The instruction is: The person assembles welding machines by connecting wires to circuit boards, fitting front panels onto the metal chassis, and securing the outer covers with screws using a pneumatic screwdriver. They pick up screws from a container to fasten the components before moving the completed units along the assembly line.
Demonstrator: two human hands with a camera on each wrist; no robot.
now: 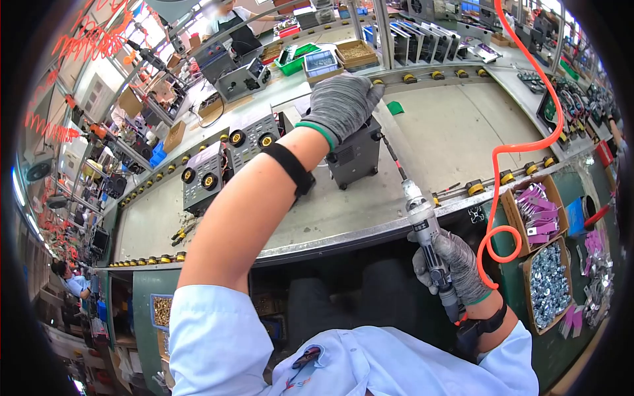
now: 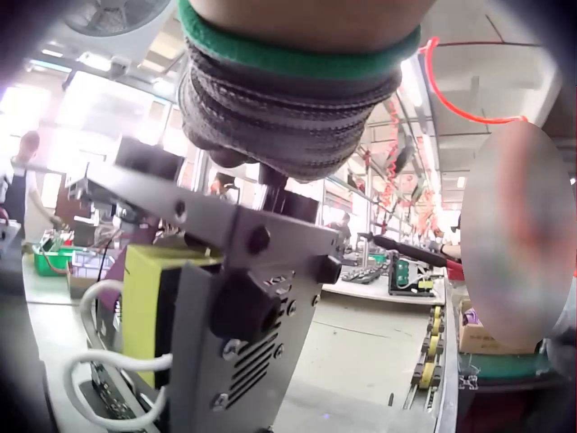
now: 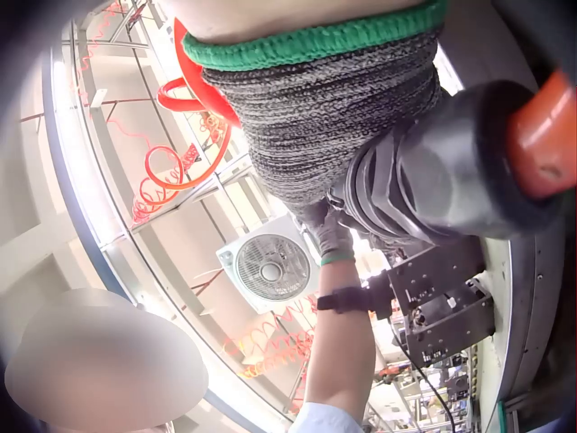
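My gloved left hand is at the top of a grey metal case, with fingers curled over its upper edge. In the left wrist view this case shows vent slots, screws, black knob-like feet, a yellow block and looped white cable at its open side. The curled fingertips are partly hidden beneath the glove. My gloved right hand grips a pneumatic screwdriver round its body. Its long bit points up toward the right side of the case.
A red air hose coils down to the right hand. Two grey panels with round sockets stand left of the case. Roller rails border the bench. Boxes of purple parts and metal clips lie right. Another person stands across.
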